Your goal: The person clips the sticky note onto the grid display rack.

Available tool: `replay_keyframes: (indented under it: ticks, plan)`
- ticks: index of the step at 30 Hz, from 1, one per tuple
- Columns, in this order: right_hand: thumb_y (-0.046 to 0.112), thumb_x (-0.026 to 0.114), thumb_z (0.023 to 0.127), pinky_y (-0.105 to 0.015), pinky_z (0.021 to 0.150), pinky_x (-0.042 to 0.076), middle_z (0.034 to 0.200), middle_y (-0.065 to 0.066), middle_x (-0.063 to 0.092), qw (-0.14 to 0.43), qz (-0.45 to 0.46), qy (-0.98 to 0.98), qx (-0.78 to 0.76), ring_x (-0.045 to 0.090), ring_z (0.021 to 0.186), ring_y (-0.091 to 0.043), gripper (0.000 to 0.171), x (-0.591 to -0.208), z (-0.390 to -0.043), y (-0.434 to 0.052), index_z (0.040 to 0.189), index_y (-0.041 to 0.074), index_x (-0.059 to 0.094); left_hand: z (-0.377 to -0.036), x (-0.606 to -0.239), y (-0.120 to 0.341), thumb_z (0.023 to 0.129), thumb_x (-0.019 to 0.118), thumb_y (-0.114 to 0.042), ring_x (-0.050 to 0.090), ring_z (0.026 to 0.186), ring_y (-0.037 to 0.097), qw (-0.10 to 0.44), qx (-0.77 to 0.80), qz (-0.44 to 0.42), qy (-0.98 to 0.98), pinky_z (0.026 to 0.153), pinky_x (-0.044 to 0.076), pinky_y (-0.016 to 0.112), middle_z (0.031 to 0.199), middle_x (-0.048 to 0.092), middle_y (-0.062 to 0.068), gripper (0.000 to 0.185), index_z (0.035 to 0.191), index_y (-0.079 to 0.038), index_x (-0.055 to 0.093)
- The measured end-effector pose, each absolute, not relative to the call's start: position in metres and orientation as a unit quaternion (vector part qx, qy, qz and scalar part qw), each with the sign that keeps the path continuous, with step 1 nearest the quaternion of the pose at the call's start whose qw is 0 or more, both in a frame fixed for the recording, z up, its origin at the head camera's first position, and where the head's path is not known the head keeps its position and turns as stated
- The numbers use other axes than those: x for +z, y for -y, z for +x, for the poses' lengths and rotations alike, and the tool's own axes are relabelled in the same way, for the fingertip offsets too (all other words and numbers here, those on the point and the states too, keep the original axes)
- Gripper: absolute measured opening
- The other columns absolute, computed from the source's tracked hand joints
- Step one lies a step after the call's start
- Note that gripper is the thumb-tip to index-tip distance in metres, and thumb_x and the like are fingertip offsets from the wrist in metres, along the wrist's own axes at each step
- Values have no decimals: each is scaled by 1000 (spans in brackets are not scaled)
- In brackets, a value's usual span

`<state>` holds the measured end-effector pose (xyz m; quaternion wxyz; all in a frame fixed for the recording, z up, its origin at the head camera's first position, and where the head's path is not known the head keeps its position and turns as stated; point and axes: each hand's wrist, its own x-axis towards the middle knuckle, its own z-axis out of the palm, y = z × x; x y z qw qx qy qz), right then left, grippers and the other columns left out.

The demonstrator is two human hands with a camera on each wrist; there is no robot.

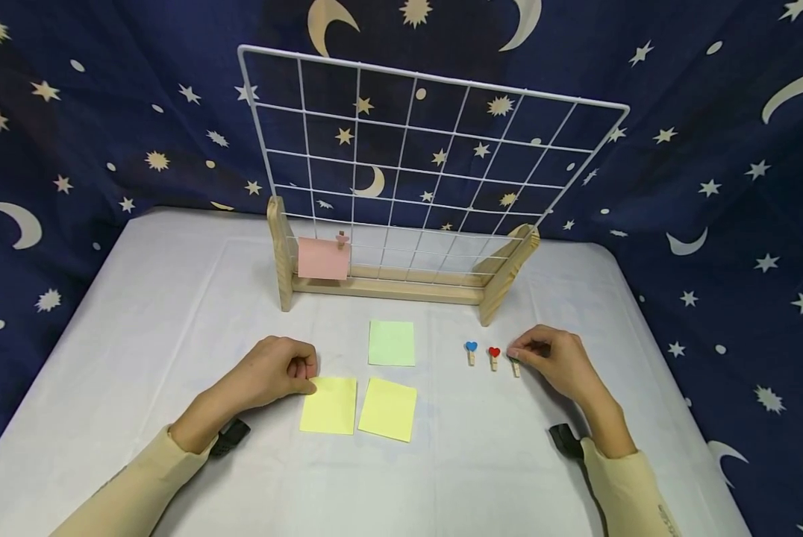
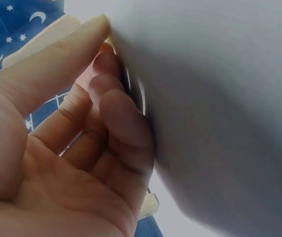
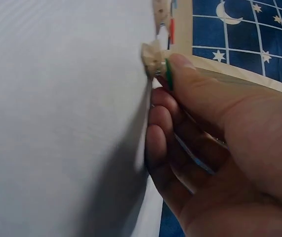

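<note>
Head view: white table [image 1: 173, 313], starry blue backdrop [image 1: 710, 186].

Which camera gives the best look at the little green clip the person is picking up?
The right wrist view: the green clip sits close up at the right hand thumb tip. The head view shows it tiny, mostly under the fingers. The left wrist view misses it.

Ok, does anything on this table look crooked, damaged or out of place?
Little stands out. The right yellow note lies slightly turned against the left yellow note, and the green note sits apart above them. The pink note hangs on the wire grid, clipped at one top corner only. No damage or spill shows.
</note>
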<state>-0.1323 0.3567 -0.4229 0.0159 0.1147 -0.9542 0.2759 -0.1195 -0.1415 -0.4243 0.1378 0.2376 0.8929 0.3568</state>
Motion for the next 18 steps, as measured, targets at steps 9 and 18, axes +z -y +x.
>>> replay_keyframes:
  ticks: [9,18]
  plan:
    - [21,77,97,-24,75,53,92,2,75,-18,114,957,266,65,83,-8,5,-418,-130,-358,96,16,75,-119,-424,142,77,92,-10,51,62,4,137,357,239,-892,64,43,24,66,52,-11,30,76,-20,64]
    - [22,68,104,-27,51,50,68,-1,68,-50,84,941,324,63,58,-14,15,-417,-132,-356,99,8,71,-119,-423,141,78,91,-11,50,61,4,135,358,237,-893,64,42,24,65,52,-10,29,75,-21,64]
